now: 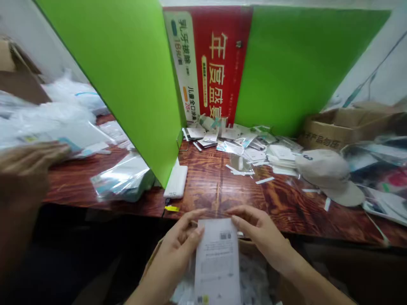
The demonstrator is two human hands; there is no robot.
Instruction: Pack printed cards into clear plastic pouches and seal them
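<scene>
A flat white printed packet [218, 267], with small text and a barcode near its top, is held upright at the front edge of the table. My left hand [179, 248] pinches its left edge between thumb and fingers. At the upper right corner, my right hand [262, 235] grips with its thumb at the edge and its fingers behind. Whether the packet is a thin box or a card sleeve I cannot tell. Beneath it, partly hidden, is an open carton [249, 248] with crumpled clear plastic inside.
Green partition boards [127, 76] stand on the wooden table [203, 178]. White cards and clear sleeves [251, 148] lie heaped at the back. A white power bank [176, 182], a beige cap [327, 171] and a cardboard box [333, 131] are nearby. Another person's blurred hand [34, 161] is at left.
</scene>
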